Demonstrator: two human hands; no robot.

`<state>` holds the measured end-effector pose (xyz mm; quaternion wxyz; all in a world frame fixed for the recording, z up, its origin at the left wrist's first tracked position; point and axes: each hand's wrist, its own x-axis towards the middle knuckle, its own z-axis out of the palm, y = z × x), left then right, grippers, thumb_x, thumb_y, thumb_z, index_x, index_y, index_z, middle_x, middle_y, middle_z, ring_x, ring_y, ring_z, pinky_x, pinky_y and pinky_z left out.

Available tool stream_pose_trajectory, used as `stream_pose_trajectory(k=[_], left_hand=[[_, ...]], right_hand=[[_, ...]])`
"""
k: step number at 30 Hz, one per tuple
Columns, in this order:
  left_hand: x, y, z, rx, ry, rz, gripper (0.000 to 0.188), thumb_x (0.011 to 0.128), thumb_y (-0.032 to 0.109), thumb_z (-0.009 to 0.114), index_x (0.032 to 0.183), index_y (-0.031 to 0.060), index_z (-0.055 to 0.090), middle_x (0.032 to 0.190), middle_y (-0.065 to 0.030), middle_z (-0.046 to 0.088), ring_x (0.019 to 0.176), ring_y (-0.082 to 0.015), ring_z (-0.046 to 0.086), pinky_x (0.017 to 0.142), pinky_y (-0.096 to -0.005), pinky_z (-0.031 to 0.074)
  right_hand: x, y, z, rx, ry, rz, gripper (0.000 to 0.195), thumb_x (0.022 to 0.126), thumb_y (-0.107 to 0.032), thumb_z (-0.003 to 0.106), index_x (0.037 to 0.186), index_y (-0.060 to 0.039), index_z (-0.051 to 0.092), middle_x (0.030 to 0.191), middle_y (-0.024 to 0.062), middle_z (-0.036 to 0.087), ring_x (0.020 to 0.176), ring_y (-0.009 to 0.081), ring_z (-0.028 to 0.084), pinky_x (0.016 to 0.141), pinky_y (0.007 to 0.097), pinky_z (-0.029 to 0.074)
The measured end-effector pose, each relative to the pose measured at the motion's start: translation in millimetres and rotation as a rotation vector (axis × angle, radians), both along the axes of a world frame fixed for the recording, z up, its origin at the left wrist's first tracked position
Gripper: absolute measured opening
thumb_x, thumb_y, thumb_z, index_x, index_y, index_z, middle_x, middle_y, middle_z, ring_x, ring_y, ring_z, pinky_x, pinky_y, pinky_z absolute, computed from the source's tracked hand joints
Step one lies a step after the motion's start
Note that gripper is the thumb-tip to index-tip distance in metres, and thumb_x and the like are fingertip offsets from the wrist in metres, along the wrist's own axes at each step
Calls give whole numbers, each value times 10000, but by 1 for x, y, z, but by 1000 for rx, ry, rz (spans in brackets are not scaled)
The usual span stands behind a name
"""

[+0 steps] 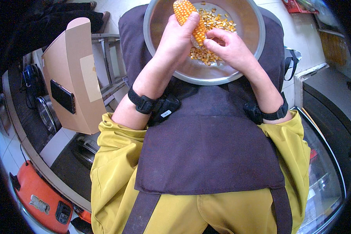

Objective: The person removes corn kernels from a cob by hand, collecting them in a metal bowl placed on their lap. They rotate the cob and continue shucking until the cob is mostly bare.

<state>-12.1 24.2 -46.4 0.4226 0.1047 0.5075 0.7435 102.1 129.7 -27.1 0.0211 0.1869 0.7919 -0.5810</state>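
Observation:
An ear of dried orange corn (185, 13) slants above a stainless steel bowl (219, 80). My left hand (180, 33) is wrapped around its middle, thumb lying across the kernels. At the cob's lower end the kernels are gone in part and pale core shows. There the thumb and bent forefinger of my right hand (229, 48) touch the cob's right side; whether a kernel is between them is hidden. Loose corn kernels (206, 58) lie in the bowl beneath both hands. The bowl rests on my lap, over a dark apron (210, 152).
At left stands a cardboard box (76, 70) with a black smartphone (63, 96) on it. A metal-framed stand (106, 58) is beside the box. An orange case (42, 199) is at lower left. A glass-topped cabinet (324, 187) stands at right. Another person's dark-clothed legs (76, 17) show at upper left.

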Motion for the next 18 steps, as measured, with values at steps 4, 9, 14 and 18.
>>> stream_pose_trajectory(k=[4,9,14,18], left_hand=[[5,1,2,-12,-12,32,218,841,158,527,971,-9,474,846,-45,524,757,-116,520,686,-263,449],[7,2,0,-26,-1,2,190,835,114,507,969,-17,475,847,-52,532,748,-122,526,676,-265,454],[3,0,-3,-79,82,-98,254,882,145,438,1075,-18,450,977,-90,554,853,-169,566,768,-305,466],[2,-1,-4,-85,81,-99,258,882,152,440,1075,-19,448,981,-93,552,856,-168,565,777,-308,464]], right_hand=[[-1,-2,2,103,1,36,248,793,-220,540,880,12,545,758,99,546,705,136,548,647,275,439],[-2,-10,-1,238,22,65,208,771,-182,499,806,22,516,728,169,518,671,252,546,628,336,435],[-3,-11,-7,254,56,69,204,761,-171,462,781,29,495,754,210,520,723,346,535,652,392,429],[-3,-12,-7,292,64,77,203,762,-167,450,779,31,490,756,220,519,734,355,534,658,404,429]])
